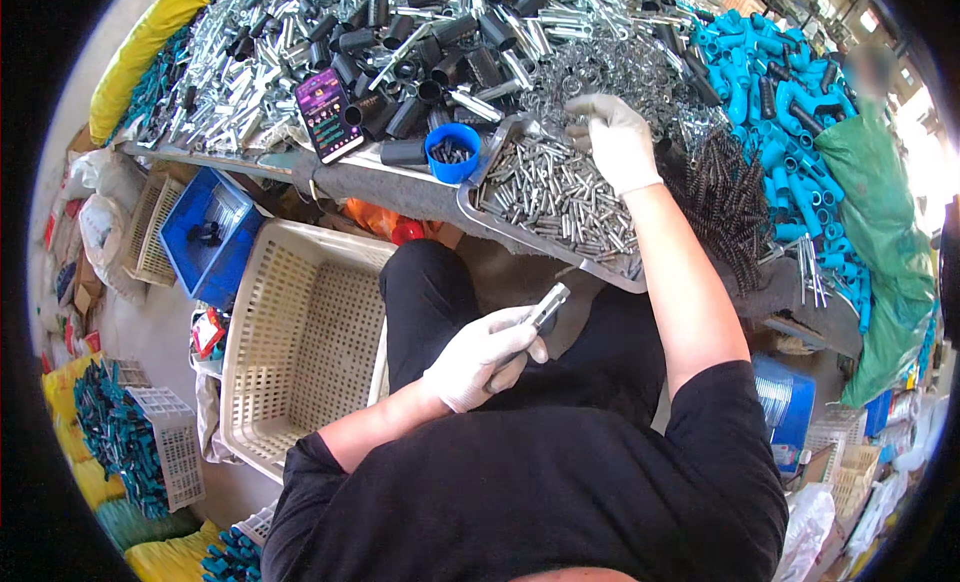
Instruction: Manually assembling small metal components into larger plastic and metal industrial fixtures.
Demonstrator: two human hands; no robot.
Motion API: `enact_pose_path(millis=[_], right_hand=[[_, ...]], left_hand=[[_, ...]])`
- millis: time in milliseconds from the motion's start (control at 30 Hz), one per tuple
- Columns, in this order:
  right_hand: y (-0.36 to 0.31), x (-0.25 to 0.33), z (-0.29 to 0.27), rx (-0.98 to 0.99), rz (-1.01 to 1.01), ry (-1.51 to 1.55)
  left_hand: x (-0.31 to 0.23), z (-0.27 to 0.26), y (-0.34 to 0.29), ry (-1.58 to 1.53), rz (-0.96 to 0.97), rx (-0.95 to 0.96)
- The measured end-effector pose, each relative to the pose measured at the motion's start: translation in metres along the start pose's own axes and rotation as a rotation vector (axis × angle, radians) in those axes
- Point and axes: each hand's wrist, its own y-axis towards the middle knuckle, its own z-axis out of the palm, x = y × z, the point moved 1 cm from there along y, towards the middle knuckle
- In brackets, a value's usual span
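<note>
The gloved left hand (482, 357) grips a metal tube (545, 306) near the lap — the right hand (615, 140) reaches far, fingers pinching into the wire springs (610, 72) beyond the tray (487, 167) of pins.

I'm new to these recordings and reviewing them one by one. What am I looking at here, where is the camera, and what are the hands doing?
There is no machine here: a person works with two white-gloved hands. The single picture comes from a fisheye camera on the person's head, looking down, so straight edges bend. The left hand holds a short silver metal tube over the lap. The right hand reaches to a heap of small wire springs above a grey metal tray of silver pins. The bench also holds black plastic sleeves, blue plastic fittings, a small blue cup and a phone. A cream plastic basket stands beside the knees.
</note>
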Motion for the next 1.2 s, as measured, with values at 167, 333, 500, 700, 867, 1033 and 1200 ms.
enact_pose_path(millis=[167,333,500,700,867,1033,1200], right_hand=[[-0.008,0.007,-0.013,0.057,-0.419,-0.389],[-0.020,0.012,-0.016,0.072,-0.134,-0.363],[-0.026,0.012,-0.012,0.025,-0.215,-0.389],[-0.019,0.045,0.016,0.329,-0.107,-0.906],[-0.011,0.037,0.006,0.135,-0.183,-0.676],[-0.005,0.020,-0.016,-0.021,0.072,-0.004],[-0.005,0.006,-0.030,-0.089,-0.056,0.061]], left_hand=[[-0.002,0.001,-0.003,-0.006,0.013,-0.025],[0.003,-0.002,0.000,-0.016,0.031,-0.025],[0.005,-0.002,0.001,0.028,0.008,-0.012],[0.007,-0.004,0.002,0.029,0.016,-0.011],[0.010,-0.005,-0.001,0.016,0.041,-0.029],[0.011,-0.009,0.000,-0.017,0.013,-0.029],[0.008,-0.009,-0.004,-0.022,0.023,-0.062]])
